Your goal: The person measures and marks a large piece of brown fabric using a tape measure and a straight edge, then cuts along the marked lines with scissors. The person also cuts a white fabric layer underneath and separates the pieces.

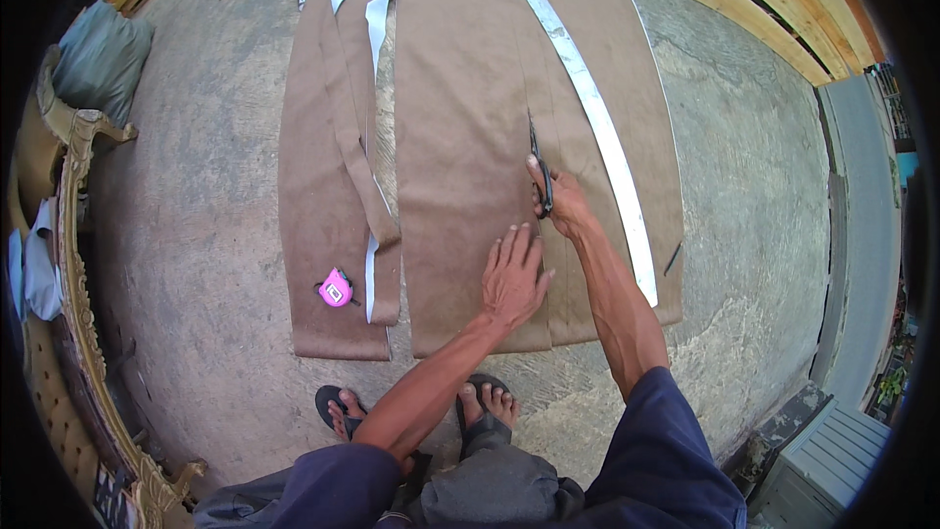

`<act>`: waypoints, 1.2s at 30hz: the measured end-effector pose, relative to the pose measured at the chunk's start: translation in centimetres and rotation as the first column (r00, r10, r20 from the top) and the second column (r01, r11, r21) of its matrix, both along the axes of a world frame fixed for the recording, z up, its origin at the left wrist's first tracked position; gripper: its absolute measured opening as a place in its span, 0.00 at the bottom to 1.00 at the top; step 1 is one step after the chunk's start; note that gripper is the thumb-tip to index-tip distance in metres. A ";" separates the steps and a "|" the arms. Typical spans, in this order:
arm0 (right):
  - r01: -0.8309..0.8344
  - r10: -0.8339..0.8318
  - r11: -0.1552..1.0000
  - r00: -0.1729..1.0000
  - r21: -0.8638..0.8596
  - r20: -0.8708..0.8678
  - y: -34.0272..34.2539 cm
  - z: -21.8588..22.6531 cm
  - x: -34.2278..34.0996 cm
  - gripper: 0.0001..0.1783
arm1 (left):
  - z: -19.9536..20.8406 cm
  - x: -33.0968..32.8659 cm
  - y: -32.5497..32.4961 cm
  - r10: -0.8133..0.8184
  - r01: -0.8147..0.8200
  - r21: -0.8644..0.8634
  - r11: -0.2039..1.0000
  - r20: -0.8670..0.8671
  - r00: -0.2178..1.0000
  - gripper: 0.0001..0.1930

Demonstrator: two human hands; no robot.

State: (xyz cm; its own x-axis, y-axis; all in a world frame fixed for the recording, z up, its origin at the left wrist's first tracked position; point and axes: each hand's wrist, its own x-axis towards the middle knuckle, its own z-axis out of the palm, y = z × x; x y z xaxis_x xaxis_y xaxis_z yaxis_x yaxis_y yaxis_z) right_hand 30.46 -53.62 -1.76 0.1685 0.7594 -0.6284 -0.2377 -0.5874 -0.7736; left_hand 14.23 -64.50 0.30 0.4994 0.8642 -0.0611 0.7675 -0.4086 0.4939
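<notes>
A wide sheet of brown fabric (455, 88) with a pale blue back lies on the concrete floor before me. My right hand (561, 198) grips a pair of black-handled scissors (544, 186), whose blades point away from me along a line in the fabric. From the near edge up to the scissors runs a cut. Flat on the fabric, just left of this cut, rests my left hand (516, 279), fingers stretched out. A long white straightedge (592, 108) lies to the right of the scissors. Near the right edge is a dark pen-like stick (673, 259).
A pink tape measure (336, 287) sits on the left fabric piece, beside a loose folded brown strip (364, 171). Ornate gilt furniture (78, 264) and a grey sack (105, 54) stand at the left. Wooden crating (754, 10) is at the far right, a grey cabinet (813, 470) at the near right.
</notes>
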 end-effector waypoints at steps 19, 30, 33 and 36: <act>-0.048 0.048 0.999 0.999 -0.002 0.022 6.2 -0.1 1.5 0.31 | -4.7 -0.5 -0.4 -0.202 0.214 0.037 0.976 -0.208 0.957 0.34; -0.065 0.060 0.997 0.989 0.035 0.136 9.9 0.2 2.0 0.32 | -4.6 -0.5 -0.3 -0.201 0.205 0.006 0.979 -0.167 0.965 0.34; -0.063 0.055 0.997 0.980 0.036 0.189 10.6 0.0 2.1 0.33 | -4.9 -0.5 -0.1 -0.205 0.208 0.001 0.978 -0.166 0.965 0.33; -0.022 0.019 0.999 0.997 0.044 0.071 12.1 -0.1 2.5 0.33 | -4.8 -0.5 -0.3 -0.200 0.205 0.014 0.979 -0.155 0.967 0.33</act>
State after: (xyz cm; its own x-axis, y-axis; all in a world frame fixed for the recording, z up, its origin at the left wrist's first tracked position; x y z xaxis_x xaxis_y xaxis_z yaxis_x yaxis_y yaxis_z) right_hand 32.93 -41.51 -1.91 0.1954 0.7901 -0.5810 -0.1694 -0.5563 -0.8135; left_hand 13.69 -64.82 -4.52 0.6510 0.7486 -0.1254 0.7324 -0.5762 0.3627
